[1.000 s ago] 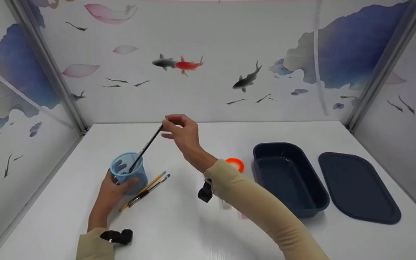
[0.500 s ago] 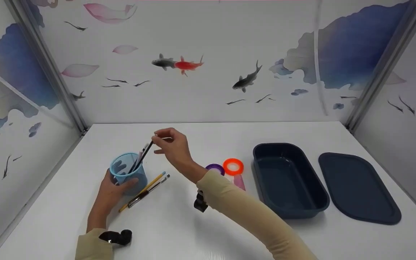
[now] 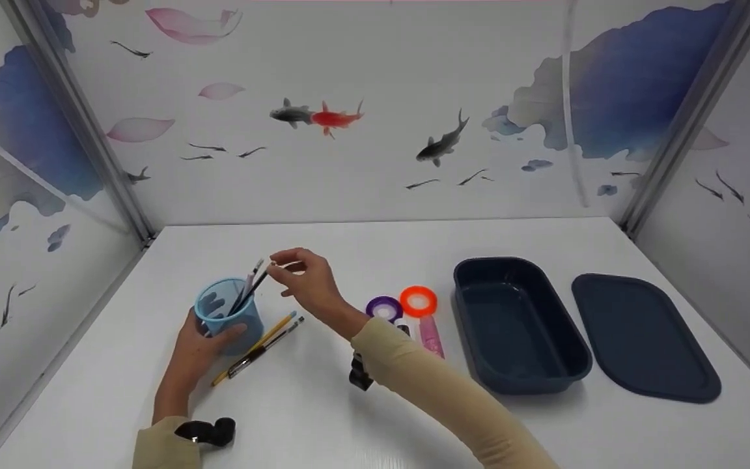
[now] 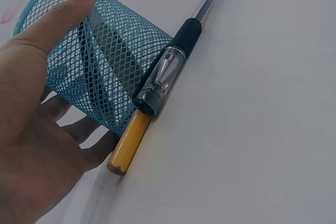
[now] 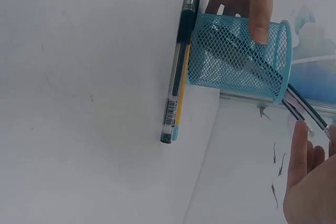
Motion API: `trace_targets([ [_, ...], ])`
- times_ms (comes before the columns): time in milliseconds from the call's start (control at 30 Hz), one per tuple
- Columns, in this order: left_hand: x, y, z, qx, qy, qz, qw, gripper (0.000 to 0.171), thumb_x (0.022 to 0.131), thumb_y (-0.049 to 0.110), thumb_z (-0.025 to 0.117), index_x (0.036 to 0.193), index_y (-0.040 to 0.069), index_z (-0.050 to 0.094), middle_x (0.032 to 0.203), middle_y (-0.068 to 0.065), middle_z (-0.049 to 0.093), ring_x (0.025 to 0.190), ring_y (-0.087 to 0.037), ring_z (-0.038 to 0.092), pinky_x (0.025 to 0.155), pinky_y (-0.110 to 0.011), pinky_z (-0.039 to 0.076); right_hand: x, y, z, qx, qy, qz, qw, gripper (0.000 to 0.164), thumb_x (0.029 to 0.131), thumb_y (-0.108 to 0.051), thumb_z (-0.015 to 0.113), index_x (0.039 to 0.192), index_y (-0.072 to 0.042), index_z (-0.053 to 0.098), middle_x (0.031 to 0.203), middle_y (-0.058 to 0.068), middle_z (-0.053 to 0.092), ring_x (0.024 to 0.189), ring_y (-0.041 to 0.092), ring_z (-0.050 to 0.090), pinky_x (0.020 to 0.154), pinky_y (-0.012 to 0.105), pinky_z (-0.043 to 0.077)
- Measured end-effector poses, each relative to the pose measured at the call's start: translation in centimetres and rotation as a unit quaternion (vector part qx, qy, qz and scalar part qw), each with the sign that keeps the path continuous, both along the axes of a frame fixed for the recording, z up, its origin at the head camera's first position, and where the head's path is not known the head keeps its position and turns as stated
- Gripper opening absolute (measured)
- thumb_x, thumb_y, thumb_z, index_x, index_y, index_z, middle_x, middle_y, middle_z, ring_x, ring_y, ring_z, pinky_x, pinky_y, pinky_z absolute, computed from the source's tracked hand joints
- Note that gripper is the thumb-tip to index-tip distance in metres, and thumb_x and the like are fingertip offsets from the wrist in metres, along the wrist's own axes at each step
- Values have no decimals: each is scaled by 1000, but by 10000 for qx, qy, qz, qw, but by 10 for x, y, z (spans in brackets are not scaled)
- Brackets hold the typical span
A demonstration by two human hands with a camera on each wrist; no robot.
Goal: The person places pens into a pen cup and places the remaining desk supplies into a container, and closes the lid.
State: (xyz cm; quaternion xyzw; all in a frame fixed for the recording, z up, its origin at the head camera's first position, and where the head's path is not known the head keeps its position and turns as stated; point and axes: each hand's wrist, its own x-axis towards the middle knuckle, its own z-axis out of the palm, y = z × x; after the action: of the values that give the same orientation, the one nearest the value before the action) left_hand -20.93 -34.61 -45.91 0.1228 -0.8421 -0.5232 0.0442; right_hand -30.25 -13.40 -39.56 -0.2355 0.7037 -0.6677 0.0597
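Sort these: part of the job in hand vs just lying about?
Job:
mesh cup, in the left hand
dark pen or pencil, pinched in the right hand
pale stick in the cup
probably yellow pencil and clear pen beside it

Apparently lying about:
orange ring
purple ring
pink item
dark box
flat lid

to the right on the white table (image 3: 297, 417), a deep navy box (image 3: 512, 326) with a flat navy lid (image 3: 645, 337) just beside it. left of the box, a purple ring (image 3: 372, 302) and an orange ring (image 3: 404, 301) side by side, near a pink tube (image 3: 431, 337). behind, a white wall panel (image 3: 323, 185) printed with a red fish (image 3: 336, 118) and a blue leaf (image 3: 642, 85).
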Motion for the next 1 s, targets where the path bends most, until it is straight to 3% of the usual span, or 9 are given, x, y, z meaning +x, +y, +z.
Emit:
trace_targets([
  [133,2,-3,0,15,42,-27,10000,110,88,44,75,162,12,0,167,-20,15,155,-44,13,123,-62,23,-8,6,-4,124,137,118,9998,32,93,-27,73,123,-16,67,122,7,64,104,13,63,85,36,62],
  [267,1,-3,0,59,123,-87,9999,109,88,42,75,162,11,1,167,-20,17,155,-43,14,123,-62,23,-19,14,-11,229,102,182,9995,32,92,-27,74,120,-14,69,120,10,66,101,14,64,84,33,62],
  [367,1,-3,0,83,118,-83,9999,108,88,41,76,161,10,3,166,-20,18,155,-43,15,123,-62,22,-26,19,-18,179,-85,245,9995,32,92,-26,74,120,-13,69,116,7,68,96,12,65,79,28,61],
  [500,0,-3,-2,90,124,-59,9999,107,88,41,76,161,8,5,166,-21,19,155,-43,15,124,-61,21,-32,23,-27,137,-338,280,9989,32,92,-25,74,121,-12,69,114,6,69,94,11,67,78,28,62],
  [800,1,-4,-3,145,147,-76,9998,106,89,40,75,161,9,4,166,-21,18,155,-43,14,124,-61,20,-45,28,-45,380,-1505,673,9856,38,92,-26,73,126,-10,66,122,4,69,125,30,63,90,35,61],
  [1000,0,-2,-2,143,56,-45,9999,109,87,42,76,161,10,3,167,-20,17,155,-44,14,124,-62,21,-51,31,-54,531,-1664,678,9823,48,91,-24,74,135,-8,61,123,3,68,118,27,65,89,33,61],
])
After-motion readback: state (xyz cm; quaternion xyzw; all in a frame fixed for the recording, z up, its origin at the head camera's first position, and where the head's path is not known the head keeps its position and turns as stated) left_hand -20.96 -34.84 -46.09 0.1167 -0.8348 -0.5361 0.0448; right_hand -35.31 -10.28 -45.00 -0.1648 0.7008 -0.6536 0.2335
